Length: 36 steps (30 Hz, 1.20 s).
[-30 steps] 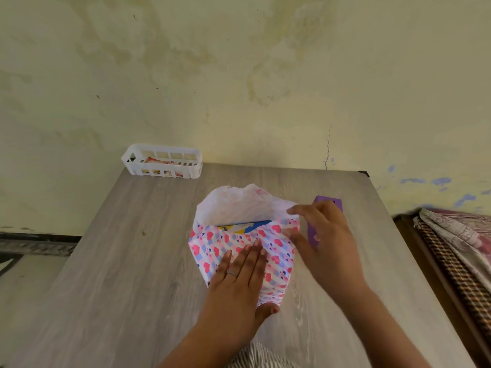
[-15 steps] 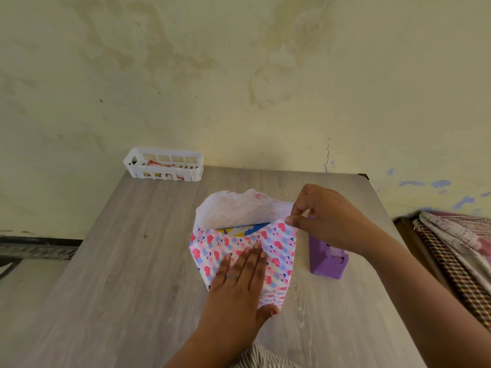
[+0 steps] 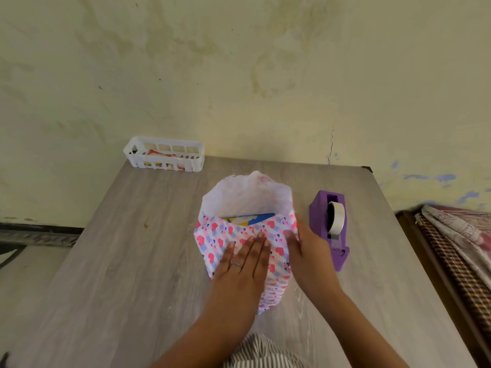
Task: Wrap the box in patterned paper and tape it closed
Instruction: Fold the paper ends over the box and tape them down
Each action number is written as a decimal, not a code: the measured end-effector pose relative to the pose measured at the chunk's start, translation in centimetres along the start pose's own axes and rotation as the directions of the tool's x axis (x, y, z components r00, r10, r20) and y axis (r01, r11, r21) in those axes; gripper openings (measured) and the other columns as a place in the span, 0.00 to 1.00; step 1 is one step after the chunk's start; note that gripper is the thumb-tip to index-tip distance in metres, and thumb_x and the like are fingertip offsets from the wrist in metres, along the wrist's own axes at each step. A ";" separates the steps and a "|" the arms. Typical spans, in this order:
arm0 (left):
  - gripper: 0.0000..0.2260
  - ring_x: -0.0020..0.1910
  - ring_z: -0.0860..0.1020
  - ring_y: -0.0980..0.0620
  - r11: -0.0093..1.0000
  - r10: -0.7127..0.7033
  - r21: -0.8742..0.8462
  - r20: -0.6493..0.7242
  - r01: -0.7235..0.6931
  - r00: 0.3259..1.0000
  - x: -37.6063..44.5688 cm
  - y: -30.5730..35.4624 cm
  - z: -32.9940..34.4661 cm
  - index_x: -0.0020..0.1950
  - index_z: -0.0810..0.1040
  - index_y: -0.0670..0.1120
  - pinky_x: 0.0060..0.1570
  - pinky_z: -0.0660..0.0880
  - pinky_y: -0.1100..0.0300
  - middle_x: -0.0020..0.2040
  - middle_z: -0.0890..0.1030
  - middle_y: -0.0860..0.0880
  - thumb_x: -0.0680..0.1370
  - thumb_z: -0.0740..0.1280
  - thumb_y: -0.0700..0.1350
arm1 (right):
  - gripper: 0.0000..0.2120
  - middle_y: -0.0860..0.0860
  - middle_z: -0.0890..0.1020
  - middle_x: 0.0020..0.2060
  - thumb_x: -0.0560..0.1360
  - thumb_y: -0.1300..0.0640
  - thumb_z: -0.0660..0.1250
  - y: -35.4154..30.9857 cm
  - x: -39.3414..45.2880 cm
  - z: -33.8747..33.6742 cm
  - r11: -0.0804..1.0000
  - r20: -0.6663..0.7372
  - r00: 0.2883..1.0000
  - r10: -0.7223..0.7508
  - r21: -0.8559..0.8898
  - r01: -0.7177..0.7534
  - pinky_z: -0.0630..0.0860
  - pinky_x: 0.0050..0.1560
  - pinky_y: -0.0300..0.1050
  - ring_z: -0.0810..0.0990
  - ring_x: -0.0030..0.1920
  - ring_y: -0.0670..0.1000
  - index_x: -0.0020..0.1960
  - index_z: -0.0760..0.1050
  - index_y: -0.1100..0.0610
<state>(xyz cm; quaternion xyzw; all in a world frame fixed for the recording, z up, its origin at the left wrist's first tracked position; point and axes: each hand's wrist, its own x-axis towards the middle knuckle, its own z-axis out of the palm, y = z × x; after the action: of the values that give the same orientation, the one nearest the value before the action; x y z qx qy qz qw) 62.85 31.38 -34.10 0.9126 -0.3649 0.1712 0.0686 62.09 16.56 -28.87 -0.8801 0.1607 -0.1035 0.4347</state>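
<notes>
**Pink heart-patterned paper being pressed flat over a mostly hidden box**

Pink, blue and white heart-patterned wrapping paper is being held folded over a box, of which only a thin blue and yellow strip is being shown above the fold; the rest of the box is being concealed by the paper and by both hands. The far part of the sheet is being left standing up with its plain white underside facing the camera, and its edge is looking crumpled. The near end of the parcel is being partly covered by the forearms, and a striped garment is being cut off at the bottom edge of the view.

The parcel is lying at the middle of the grey wood-grain table. The left hand is being laid flat on the patterned flap with straight fingers, a ring being worn on one of them. The right hand is being pressed against the right side of the parcel; its fingertips are being hidden by the paper's fold, so it cannot be told whether the paper is being pinched or only pushed.

A purple plastic tape dispenser holding a roll of clear tape is standing just to the right of the right hand. A white slotted plastic basket is sitting at the far left corner of the table, its contents being hard to make out.
</notes>
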 end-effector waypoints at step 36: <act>0.47 0.64 0.75 0.47 1.000 0.008 -0.010 0.012 -0.007 1.000 3.2 -0.8 1.8 0.69 0.64 0.42 0.62 0.68 0.46 0.67 0.74 0.45 0.58 0.80 0.57 | 0.15 0.63 0.80 0.41 0.74 0.50 0.69 11.6 6.1 -5.1 0.725 -0.116 0.718 0.686 0.187 -0.663 0.79 0.42 0.57 0.78 0.36 0.59 0.41 0.77 0.63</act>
<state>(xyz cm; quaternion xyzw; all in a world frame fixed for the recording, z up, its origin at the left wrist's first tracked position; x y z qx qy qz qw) 66.05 29.48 -34.66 0.9118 -0.3696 0.1642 0.0705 63.85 3.99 -34.82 -0.7170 0.5015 -0.0258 0.4834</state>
